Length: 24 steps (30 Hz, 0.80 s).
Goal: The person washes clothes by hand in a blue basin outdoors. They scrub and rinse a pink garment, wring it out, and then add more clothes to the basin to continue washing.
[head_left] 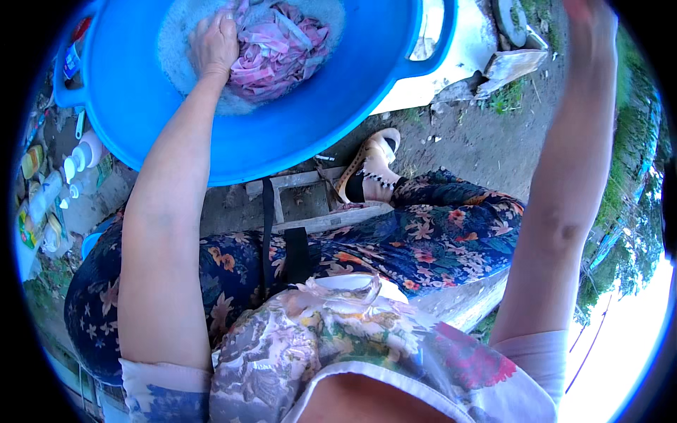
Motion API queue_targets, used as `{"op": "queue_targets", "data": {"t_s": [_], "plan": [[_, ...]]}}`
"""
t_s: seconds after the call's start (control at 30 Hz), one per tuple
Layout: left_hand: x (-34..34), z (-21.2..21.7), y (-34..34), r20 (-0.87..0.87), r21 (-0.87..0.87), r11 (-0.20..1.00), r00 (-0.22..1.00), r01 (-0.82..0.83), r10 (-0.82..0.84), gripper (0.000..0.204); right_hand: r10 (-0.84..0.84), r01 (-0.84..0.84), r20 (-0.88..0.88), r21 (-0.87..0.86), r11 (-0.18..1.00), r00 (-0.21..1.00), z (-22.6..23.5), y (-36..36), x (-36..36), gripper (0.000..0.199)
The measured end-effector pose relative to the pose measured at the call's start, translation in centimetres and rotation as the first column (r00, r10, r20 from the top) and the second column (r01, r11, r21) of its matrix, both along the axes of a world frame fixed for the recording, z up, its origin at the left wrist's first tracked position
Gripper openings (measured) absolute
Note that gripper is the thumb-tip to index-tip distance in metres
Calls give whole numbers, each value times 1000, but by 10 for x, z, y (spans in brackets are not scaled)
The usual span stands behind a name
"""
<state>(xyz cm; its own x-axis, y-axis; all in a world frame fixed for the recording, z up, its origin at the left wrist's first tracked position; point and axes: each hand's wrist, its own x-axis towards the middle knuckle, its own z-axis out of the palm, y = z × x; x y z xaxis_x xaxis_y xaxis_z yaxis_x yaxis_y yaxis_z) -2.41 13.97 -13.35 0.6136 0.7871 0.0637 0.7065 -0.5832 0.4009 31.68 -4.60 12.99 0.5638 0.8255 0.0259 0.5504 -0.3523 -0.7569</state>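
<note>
A wide blue plastic basin point(303, 141) holds soapy water with white suds. In it lies a bunched, wet pink-and-white cloth point(282, 60). My left hand point(213, 44) reaches down into the basin at the cloth's left side, with its fingers closed on the fabric. Suds and folds partly hide the fingertips. My right hand point(589, 8) is raised well away from the basin, at the upper right. The picture's edge cuts most of it off and it looks smeared, so its fingers and anything in them cannot be made out.
Several bottles point(88, 149) and packets crowd the ground left of the basin. Beneath the basin's near rim is a wooden frame point(300, 182), beside my shod foot point(374, 166). A white panel point(451, 67) and broken boards point(518, 67) lie to the right.
</note>
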Motion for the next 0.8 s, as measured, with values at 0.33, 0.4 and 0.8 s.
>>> {"op": "queue_targets", "data": {"t_s": [0.33,0.4,0.8], "plan": [[0,-36,2,13,223,969,994,106,-112,31,324,-162,98,-709,687,941,-145,-202,-204,34],[2,-29,-2,16,211,972,994,99,-104,30,335,-555,-521,-832,6,785,-134,-189,-249,64],[42,47,-16,316,-122,993,948,8,32,38,74,-343,-598,-349,872,798,67,-105,-159,40]]}}
